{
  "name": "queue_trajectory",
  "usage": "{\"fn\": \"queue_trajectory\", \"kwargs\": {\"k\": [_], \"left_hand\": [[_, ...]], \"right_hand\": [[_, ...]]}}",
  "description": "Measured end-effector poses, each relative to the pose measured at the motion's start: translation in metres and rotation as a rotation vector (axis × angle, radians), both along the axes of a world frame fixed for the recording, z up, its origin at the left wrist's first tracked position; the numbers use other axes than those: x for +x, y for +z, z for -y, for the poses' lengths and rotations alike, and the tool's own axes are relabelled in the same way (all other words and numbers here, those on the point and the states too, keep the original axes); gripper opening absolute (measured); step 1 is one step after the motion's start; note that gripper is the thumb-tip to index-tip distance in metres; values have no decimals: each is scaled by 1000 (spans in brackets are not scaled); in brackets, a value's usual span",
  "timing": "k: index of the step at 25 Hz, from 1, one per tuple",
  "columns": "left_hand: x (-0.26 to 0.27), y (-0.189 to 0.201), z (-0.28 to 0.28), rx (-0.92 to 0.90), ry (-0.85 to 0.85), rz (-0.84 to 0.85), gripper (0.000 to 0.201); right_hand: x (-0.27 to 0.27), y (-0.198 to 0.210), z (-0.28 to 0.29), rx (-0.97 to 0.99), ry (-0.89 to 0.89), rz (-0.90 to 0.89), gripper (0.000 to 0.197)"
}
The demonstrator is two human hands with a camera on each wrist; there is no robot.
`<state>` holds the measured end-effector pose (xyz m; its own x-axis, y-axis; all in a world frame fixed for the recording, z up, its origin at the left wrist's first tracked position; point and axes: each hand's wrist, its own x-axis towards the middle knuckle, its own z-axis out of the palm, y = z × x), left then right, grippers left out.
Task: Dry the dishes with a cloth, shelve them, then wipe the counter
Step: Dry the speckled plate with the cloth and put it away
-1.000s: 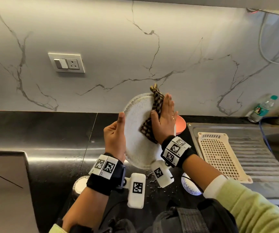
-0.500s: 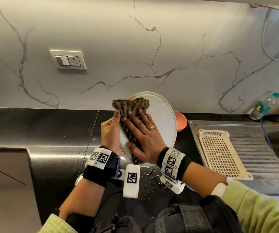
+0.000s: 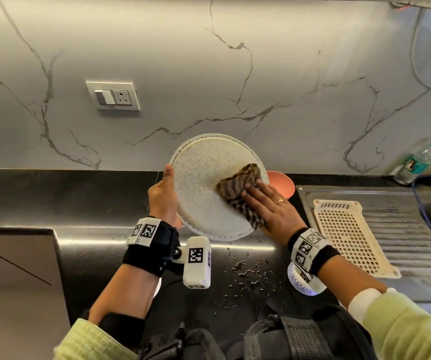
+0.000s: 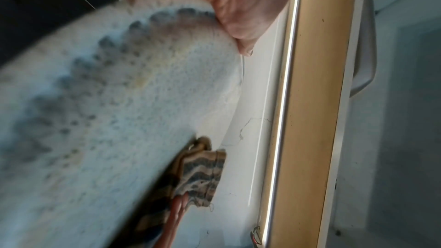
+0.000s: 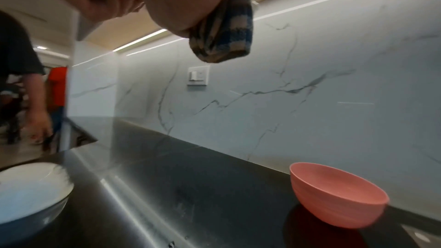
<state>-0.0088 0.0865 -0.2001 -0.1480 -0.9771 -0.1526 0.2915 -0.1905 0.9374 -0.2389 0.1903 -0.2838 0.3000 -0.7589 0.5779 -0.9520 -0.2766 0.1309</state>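
two hands work on one plate [image 3: 209,188], a round, cream, speckled disc with a raised rim, held tilted up off the counter [image 3: 79,201] in front of the marble wall [image 3: 287,87]. the left hand [image 3: 163,197] grips the plate's left edge, thumb lying along the rim and the fingers curled round behind it; in the left wrist view the plate's beaded, dotted edge [image 4: 143,31] sits in the crook of that hand [image 4: 238,3]. the right hand [image 3: 274,209] lies flat with fingers spread, pressing a cloth [image 3: 240,190] against the plate's right side. the cloth is a soft, bunched, woven rag striped brown and tan; a fold of it hangs out past the palm in the right wrist view [image 5: 226,31].

the counter is black polished stone, glossy, with scattered water drops [image 3: 245,274] near the body. a smooth pink bowl [image 5: 334,195], round and matt, stands at the far side beside the wall, just right of the plate. a pale bowl [image 5: 31,191] sits near on the left in the right wrist view. right of the pink bowl a ribbed steel drainboard [image 3: 403,229] carries a cream plastic perforated tray [image 3: 349,232]. a clear bottle [image 3: 416,162] stands far right.
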Motion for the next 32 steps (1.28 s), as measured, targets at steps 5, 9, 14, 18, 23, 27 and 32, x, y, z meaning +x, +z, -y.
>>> {"fn": "queue_trajectory", "kwargs": {"k": [5,9,14,18,23,27,32], "left_hand": [[15,3,16,-121,143,79,43],[30,15,31,-448,136,225,56],[25,40,21,-801,-72,412,48],[29,50,14,-1030,-252,484,61],[51,41,25,-1177,-182,614,58],[73,11,39,-775,-260,709,79],[66,8,33,108,-481,302,44]], "right_hand": [[-35,20,5,355,-552,826,35],[-59,30,2,518,-650,1285,73],[-15,80,7,851,-454,870,92],[0,96,16,793,-98,1277,72],[2,89,20,518,-67,1247,64],[3,99,20,277,-22,1014,12],[11,102,9,-93,23,385,26]]}}
